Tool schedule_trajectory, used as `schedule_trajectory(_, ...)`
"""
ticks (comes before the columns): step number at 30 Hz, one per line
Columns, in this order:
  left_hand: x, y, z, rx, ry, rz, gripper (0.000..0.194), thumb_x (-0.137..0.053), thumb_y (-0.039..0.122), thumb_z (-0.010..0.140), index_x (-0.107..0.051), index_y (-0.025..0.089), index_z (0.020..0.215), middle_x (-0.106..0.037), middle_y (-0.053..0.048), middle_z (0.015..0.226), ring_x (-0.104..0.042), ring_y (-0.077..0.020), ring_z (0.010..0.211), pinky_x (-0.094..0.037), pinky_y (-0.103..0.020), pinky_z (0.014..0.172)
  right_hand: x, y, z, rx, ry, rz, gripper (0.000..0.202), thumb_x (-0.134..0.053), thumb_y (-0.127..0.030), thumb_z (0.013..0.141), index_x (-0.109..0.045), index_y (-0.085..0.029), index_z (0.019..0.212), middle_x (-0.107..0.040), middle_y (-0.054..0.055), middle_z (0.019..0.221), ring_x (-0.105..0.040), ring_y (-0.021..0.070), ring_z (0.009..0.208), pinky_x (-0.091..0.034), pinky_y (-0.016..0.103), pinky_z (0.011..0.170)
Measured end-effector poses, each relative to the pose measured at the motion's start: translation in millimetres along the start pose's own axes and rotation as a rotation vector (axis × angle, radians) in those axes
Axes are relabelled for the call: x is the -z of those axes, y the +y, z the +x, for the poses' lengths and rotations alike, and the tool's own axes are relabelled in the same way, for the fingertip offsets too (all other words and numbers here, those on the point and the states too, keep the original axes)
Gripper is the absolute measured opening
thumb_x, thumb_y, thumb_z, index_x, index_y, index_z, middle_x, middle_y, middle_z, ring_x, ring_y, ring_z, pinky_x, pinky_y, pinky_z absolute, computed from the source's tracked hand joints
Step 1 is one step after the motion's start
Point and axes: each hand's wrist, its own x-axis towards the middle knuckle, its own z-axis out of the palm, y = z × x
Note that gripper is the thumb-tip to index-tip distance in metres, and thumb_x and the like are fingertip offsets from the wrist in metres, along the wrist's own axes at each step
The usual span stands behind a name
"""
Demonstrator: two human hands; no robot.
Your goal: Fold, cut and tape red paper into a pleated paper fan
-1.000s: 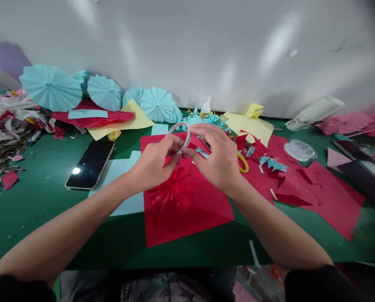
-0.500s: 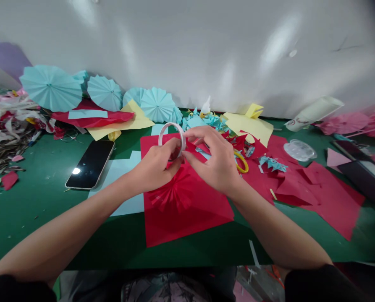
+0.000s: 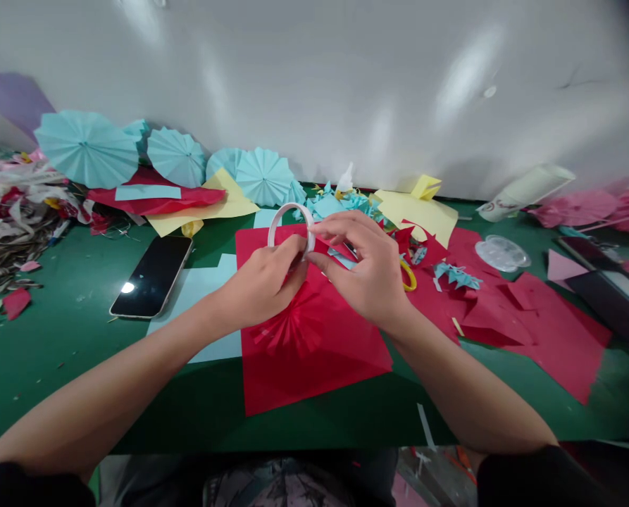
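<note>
Left hand (image 3: 266, 278) is grasping a white tape roll (image 3: 310, 243), right hand (image 3: 364, 260) pinching its edge; behind it, pleated blue rosettes (image 3: 264, 176) are standing finished; below, a red paper fan (image 3: 293, 327) is lying seemingly unfinished.

White ring (image 3: 308, 217): lower rim went lost to me behind left hand (image 3: 264, 278). Right hand (image 3: 370, 264) met its edge, but whether fingertips pinched anything, I couldn't tell from my end. Red pleated fan (image 3: 293, 329): top was covered by left hand! Yellow ring (image 3: 411, 274) sat half blocked behind right hand. Purple sheet (image 3: 10, 98), scrap heap (image 3: 8, 201) ran off left edge; pink paper (image 3: 583, 211) blurred, cut off at right.
</note>
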Motion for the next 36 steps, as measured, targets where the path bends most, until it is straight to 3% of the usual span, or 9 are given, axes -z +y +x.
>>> schedule_trajectory(10, 1.0, -1.1, 0.6, -0.091, 0.021, 0.211, 0.008, -0.036, 0.013, 0.085, -0.043, 0.016, 0.082, -0.052, -0.002, 0.066, -0.049, -0.0131, 0.055, -0.035, -0.024, 0.050, -2.1, 0.2, 0.3, 0.017, 0.010, -0.048, 0.010, -0.064, -0.014, 0.073, -0.055, -0.020, 0.074, -0.059, 0.001, 0.083, -0.057, 0.0143, 0.079, -0.049, 0.030, 0.069)
schedule_trajectory(17, 2.7, -0.6, 0.2, -0.051, 0.009, 0.180, 0.007, -0.037, 0.014, 0.087, -0.043, 0.016, 0.084, -0.052, -0.001, 0.065, -0.048, -0.0124, 0.053, -0.032, -0.024, 0.049, -3.4, 1.2, -2.6, 0.052, 0.054, -0.129, 0.023, -0.062, -0.016, 0.077, -0.061, -0.020, 0.099, -0.064, 0.006, 0.096, -0.060, 0.0177, 0.088, -0.051, 0.033, 0.075)
schedule_trajectory(23, 5.9, -0.5, 0.8, -0.042, -0.020, 0.190, 0.010, -0.036, 0.015, 0.089, -0.044, 0.016, 0.082, -0.050, 0.000, 0.062, -0.047, -0.0119, 0.051, -0.032, -0.024, 0.048, -7.7, 4.5, -4.9, 0.129, 0.130, -0.156, 0.014, -0.060, -0.019, 0.080, -0.067, -0.022, 0.092, -0.069, 0.005, 0.089, -0.062, 0.0190, 0.085, -0.050, 0.038, 0.080)
schedule_trajectory(36, 8.2, 1.4, 1.9, -0.119, -0.038, 0.428, 0.021, -0.032, 0.014, 0.088, -0.053, 0.010, 0.087, -0.059, -0.007, 0.071, -0.054, -0.0163, 0.058, -0.039, -0.027, 0.054, -7.5, -0.7, -4.3, 0.086, 0.130, -0.167, 0.003, -0.061, -0.019, 0.079, -0.060, -0.021, 0.080, -0.066, 0.003, 0.081, -0.058, 0.0174, 0.081, -0.047, 0.035, 0.075)
